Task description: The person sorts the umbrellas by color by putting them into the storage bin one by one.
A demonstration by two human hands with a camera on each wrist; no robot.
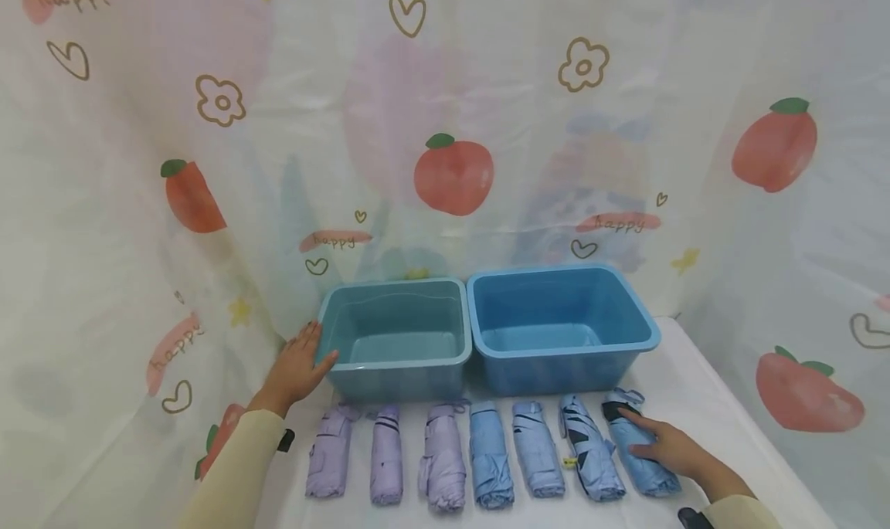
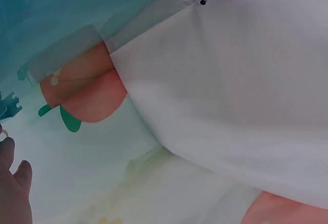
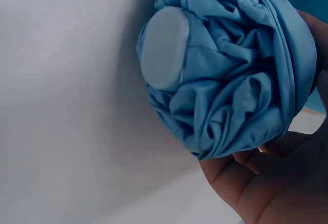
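Observation:
Seven folded umbrellas lie side by side on a white table. On the left are lilac ones, such as the outermost lilac umbrella [image 1: 328,456]; the rest are blue. My right hand [image 1: 667,444] grips the rightmost blue umbrella [image 1: 647,463], its thumb and fingers on opposite sides. In the right wrist view, that umbrella's gathered end [image 3: 230,80] shows a pale oval cap [image 3: 165,48]. Straight-fingered, my left hand [image 1: 297,367] rests at the left side of the grey-green basin [image 1: 399,382]. Only part of the left hand [image 2: 13,183] shows in the left wrist view.
Right of the grey-green basin stands a blue basin [image 1: 556,371], close beside it; both hold nothing. A printed curtain [image 1: 514,89] encloses the table's back and sides. The white tabletop [image 1: 723,405] extends to the right of the umbrellas.

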